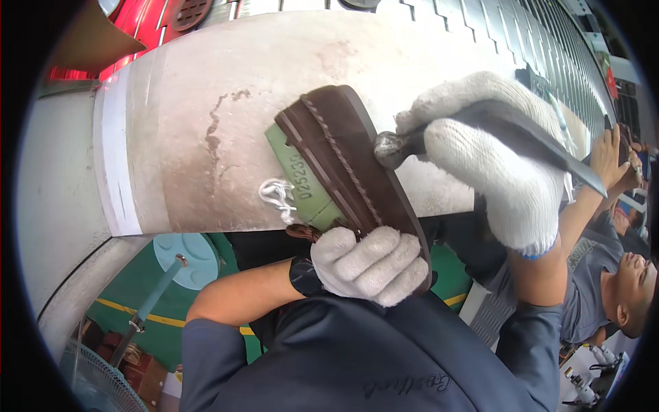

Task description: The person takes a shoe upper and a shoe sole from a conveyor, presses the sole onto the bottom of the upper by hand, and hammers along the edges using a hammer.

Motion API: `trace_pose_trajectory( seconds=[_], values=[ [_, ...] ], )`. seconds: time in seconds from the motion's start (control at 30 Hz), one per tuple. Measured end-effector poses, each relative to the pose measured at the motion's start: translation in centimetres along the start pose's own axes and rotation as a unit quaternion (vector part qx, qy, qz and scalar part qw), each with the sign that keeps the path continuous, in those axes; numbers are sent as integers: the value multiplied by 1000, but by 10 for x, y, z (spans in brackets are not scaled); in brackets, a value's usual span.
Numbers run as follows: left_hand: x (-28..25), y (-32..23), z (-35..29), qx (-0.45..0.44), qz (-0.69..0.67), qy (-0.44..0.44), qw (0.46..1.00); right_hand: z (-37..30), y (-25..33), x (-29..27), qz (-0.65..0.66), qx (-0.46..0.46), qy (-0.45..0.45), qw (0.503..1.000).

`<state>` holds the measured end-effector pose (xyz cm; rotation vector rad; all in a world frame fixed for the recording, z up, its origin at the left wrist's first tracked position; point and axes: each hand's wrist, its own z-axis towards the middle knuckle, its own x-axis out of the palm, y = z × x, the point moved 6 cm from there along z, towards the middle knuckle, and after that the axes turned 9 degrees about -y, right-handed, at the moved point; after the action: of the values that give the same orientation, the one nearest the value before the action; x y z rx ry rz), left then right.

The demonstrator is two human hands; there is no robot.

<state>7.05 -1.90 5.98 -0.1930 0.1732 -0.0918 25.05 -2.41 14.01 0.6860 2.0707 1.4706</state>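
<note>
A brown leather shoe (353, 161) with a stitched seam lies tilted over the near edge of the worktable, a green last (300, 177) showing inside it. My left hand (374, 264), in a white knit glove, is closed around the shoe's near end. Brown laces (302, 232) stick out beside its fingers. My right hand (498, 161), gloved too, is wrapped round a dark metal hammer (390, 150). Its rounded head is at the shoe's right edge; whether they touch I cannot tell. The hammer's long dark flat end points right, past the wrist.
The pale, stained worktable (185, 123) has a tangle of white string (278, 196) near its front edge. Beyond it runs a grey slatted conveyor (473, 31). A co-worker (604, 275) is at the right. A blue-green round stand base (185, 261) and a fan (96, 378) are lower left.
</note>
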Motion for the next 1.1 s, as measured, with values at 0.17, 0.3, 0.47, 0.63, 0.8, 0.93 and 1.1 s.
trace_pose_trajectory(
  seconds=[0.17,0.3,0.47,0.63,0.8,0.93,1.1],
  values=[
    [-3,6,-8,-7,-32,-33,999,27,25,18,-157,-128,60,977],
    [-11,5,-9,-42,-51,-5,998,33,25,22,-197,-147,66,967],
    [-28,73,53,-232,-163,265,922,8,-31,9,133,24,-6,991],
    [8,110,69,-363,-68,325,871,-44,-41,1,236,-24,-36,971],
    [8,66,65,-309,-123,345,878,-81,-54,-29,60,-159,-67,983],
    [10,53,65,-298,-108,342,885,-80,-40,-31,78,-164,-63,981],
    [10,66,59,-323,-133,359,866,-38,-7,-14,-34,-2,58,998]
  ],
)
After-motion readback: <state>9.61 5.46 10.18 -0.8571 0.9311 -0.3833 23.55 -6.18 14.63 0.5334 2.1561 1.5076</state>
